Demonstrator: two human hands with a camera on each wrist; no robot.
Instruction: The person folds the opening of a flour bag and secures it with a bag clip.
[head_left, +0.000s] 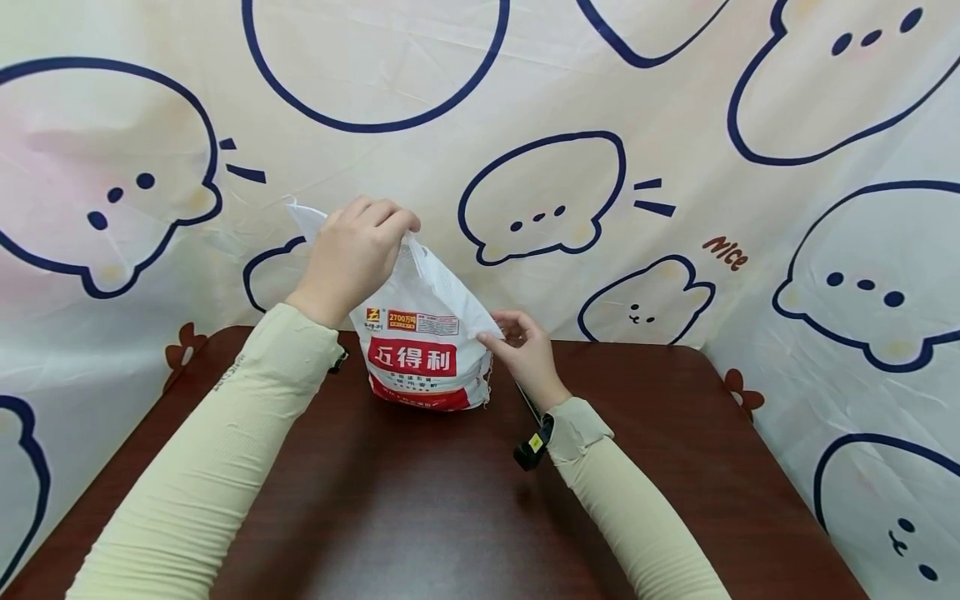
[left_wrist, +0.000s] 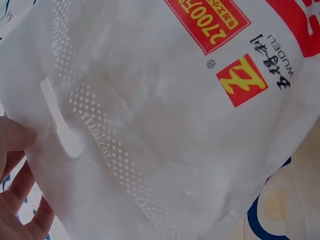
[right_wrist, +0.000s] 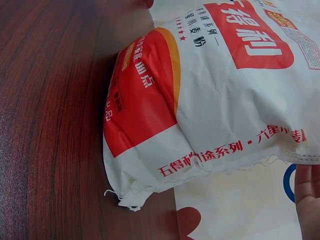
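A white flour bag (head_left: 412,358) with red printed panels stands upright on the table, its upper part slanting down to the right. My left hand (head_left: 356,258) grips its top edge from above. In the left wrist view, the thumb and fingers of that left hand (left_wrist: 17,185) pinch the edge beside a pale elongated shape (left_wrist: 62,122) and dotted bands. At the bag's right upper corner, my right hand (head_left: 528,354) pinches the white material between thumb and fingers. The right wrist view shows the bag's stitched side (right_wrist: 225,167) with loose threads at its bottom corner.
The dark brown wooden table (head_left: 420,508) reaches back to a pale fabric backdrop (head_left: 420,175) with cartoon outlines, which also runs along both sides. A small black camera (head_left: 531,450) sits at the right wrist, by the cuff of a light sleeve.
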